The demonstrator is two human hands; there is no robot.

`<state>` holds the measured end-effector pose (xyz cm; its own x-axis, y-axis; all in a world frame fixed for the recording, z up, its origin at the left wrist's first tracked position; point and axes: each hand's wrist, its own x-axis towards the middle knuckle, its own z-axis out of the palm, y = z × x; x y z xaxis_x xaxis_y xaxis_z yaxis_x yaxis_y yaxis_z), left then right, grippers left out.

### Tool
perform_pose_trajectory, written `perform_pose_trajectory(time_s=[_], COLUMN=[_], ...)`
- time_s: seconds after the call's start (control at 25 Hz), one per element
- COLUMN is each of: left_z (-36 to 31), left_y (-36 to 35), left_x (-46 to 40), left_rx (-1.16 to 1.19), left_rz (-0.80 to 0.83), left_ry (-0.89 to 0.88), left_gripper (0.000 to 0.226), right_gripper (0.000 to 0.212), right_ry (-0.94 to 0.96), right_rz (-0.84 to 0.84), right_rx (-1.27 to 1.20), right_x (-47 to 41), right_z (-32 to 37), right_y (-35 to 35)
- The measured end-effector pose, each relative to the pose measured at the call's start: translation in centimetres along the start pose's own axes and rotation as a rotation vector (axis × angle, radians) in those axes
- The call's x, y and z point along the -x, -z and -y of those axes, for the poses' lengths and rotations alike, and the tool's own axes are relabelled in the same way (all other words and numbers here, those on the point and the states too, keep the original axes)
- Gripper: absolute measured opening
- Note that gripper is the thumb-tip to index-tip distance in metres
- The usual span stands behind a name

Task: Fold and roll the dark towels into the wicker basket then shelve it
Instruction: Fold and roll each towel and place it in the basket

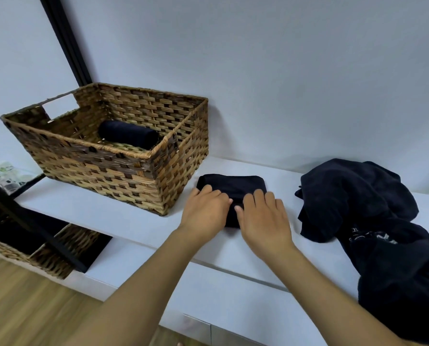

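Note:
A folded dark towel (233, 186) lies on the white counter (138, 221), right of the wicker basket (123, 176). My left hand (204, 212) and my right hand (264, 221) both rest on the towel's near part, fingers curled over a roll of the cloth. Inside the basket lies one rolled dark towel (128, 134). A heap of unfolded dark towels (373, 221) sits at the right and spills over the counter's front edge.
The wall rises directly behind the counter. A black-framed shelf (46, 238) stands lower left, holding another wicker basket (53, 258). Wooden floor lies below. Drawer fronts run under the counter.

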<state>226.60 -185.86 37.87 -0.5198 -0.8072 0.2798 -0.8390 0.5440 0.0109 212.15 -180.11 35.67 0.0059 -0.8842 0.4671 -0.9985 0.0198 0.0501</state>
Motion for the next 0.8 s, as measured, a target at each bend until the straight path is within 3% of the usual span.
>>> perform_pose_trajectory(time_s=[0.12,0.2,0.36,0.48,0.52,0.64,0.8], left_z=[0.2,0.1,-1.2,-0.8,-0.6,-0.7,-0.3], left_y=[0.2,0.1,-1.2,-1.8,-1.4,0.3,0.8], left_x=[-2.4,-2.5,1.0,1.6,1.1,-0.8,-4.0], left_rx=[0.043,0.125,0.024,-0.012,-0.012,0.023,0.164], left_rz=[0.097,0.047,-0.244,-0.263,-0.242,-0.055,0.199], left_ry=[0.057,0.112,0.072,0.011,-0.005,0.036,0.241], left_gripper=[0.038,0.029,0.037,0.040,0.042,0.049,0.044], right_gripper=[0.039,0.044,0.045,0.044,0.042,0.040,0.045], right_ry=[-0.011,0.004,-0.037,-0.154,-0.159,-0.061,-0.083], right_rz=[-0.025,-0.012,0.261,0.454,0.432,0.064,0.005], right_rx=[0.020,0.000,-0.167,-0.396,-0.386,-0.077,0.004], right_x=[-0.7,-2.1,-4.0,-4.9,-4.5,-0.9,-0.2], right_z=[-0.3,-0.8,-1.3,-2.0,-1.8,-0.3,0.1], right_y=[-0.6,-0.8,0.7,1.2,1.4,0.2,-0.7])
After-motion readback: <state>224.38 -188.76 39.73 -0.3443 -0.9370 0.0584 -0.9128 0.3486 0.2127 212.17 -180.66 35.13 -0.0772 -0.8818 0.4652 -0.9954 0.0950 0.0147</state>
